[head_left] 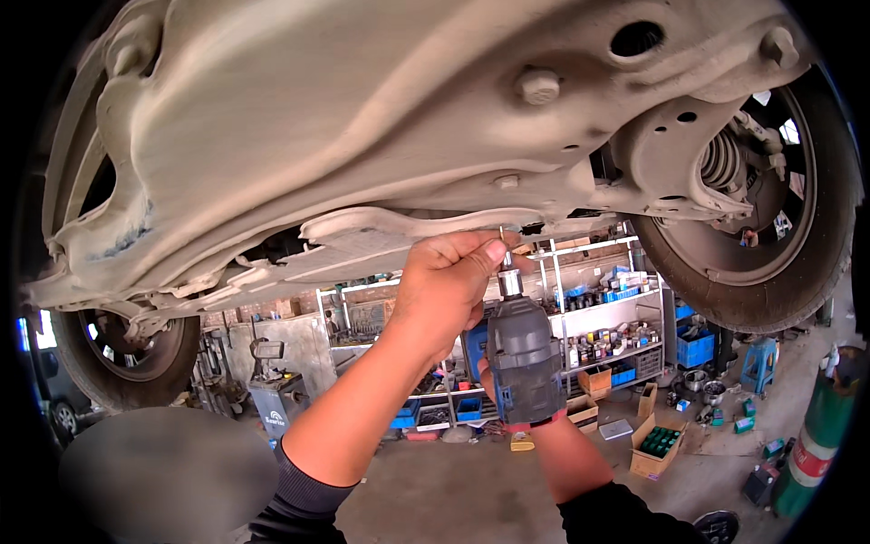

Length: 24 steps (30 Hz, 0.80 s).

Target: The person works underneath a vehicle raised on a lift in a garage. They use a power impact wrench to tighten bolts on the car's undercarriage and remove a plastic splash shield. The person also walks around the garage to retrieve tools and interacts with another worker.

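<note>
My right hand [488, 379] grips a black impact wrench [526, 358] from behind; the tool hides most of its fingers. The wrench points upward, with a shiny metal socket [510, 283] on its nose. My left hand [446, 276] is closed, thumb and forefinger pinched beside a thin metal piece [503, 245] at the top of the socket. Whether that piece is a bolt or a bit I cannot make out. Both hands are just below a beige, dusty underbody panel [362, 227] of a raised car, near its lower lip.
A wheel [770, 218] hangs at the right, another wheel [127, 354] at the left. Behind stand metal shelves [603, 317] with bottles and bins. On the floor are a cardboard box [657, 446] of green items, a blue stool [759, 364] and a green gas cylinder [816, 435].
</note>
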Each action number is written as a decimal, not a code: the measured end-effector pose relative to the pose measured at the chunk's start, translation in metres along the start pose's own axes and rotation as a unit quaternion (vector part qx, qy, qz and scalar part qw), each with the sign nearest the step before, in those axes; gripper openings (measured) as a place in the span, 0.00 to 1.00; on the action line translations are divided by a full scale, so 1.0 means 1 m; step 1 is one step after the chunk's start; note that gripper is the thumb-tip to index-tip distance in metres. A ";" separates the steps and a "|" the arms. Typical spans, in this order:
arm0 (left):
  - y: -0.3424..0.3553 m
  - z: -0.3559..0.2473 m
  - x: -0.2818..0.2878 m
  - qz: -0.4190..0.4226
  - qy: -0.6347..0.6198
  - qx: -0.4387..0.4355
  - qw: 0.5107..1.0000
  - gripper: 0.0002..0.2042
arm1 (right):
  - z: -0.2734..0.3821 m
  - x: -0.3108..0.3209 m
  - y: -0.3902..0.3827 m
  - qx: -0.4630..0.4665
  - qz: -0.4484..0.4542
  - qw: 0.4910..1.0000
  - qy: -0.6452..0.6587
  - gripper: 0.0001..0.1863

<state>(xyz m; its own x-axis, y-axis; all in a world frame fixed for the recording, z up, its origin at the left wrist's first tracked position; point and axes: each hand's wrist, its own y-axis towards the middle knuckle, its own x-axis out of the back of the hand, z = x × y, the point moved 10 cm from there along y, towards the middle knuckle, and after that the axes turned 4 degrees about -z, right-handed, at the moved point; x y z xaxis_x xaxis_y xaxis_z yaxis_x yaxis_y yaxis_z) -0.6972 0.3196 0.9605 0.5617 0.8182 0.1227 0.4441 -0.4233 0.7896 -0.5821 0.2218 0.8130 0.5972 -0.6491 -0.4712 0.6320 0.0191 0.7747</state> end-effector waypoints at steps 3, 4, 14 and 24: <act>0.001 0.003 -0.003 -0.011 -0.004 -0.002 1.000 0.13 | 0.023 -0.008 -0.008 0.152 -0.033 0.933 -0.324 0.10; 0.000 0.000 -0.003 -0.014 0.000 -0.003 1.000 0.14 | 0.029 -0.017 -0.010 0.201 -0.042 0.883 -0.422 0.11; 0.005 -0.004 -0.008 0.003 0.008 -0.023 1.000 0.14 | 0.014 -0.016 0.005 0.036 0.011 0.998 -0.044 0.15; 0.012 -0.006 -0.009 -0.007 -0.027 -0.063 0.998 0.13 | 0.044 -0.026 0.010 0.151 0.019 0.976 -0.157 0.18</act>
<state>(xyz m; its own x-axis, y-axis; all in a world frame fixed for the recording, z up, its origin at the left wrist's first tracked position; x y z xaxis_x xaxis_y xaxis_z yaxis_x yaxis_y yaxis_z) -0.7010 0.3095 0.9723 0.5945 0.7999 0.0822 0.3617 -0.3574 0.8610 -0.6137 0.2055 0.8517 0.4077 -0.8538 -0.3237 0.4093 -0.1460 0.9007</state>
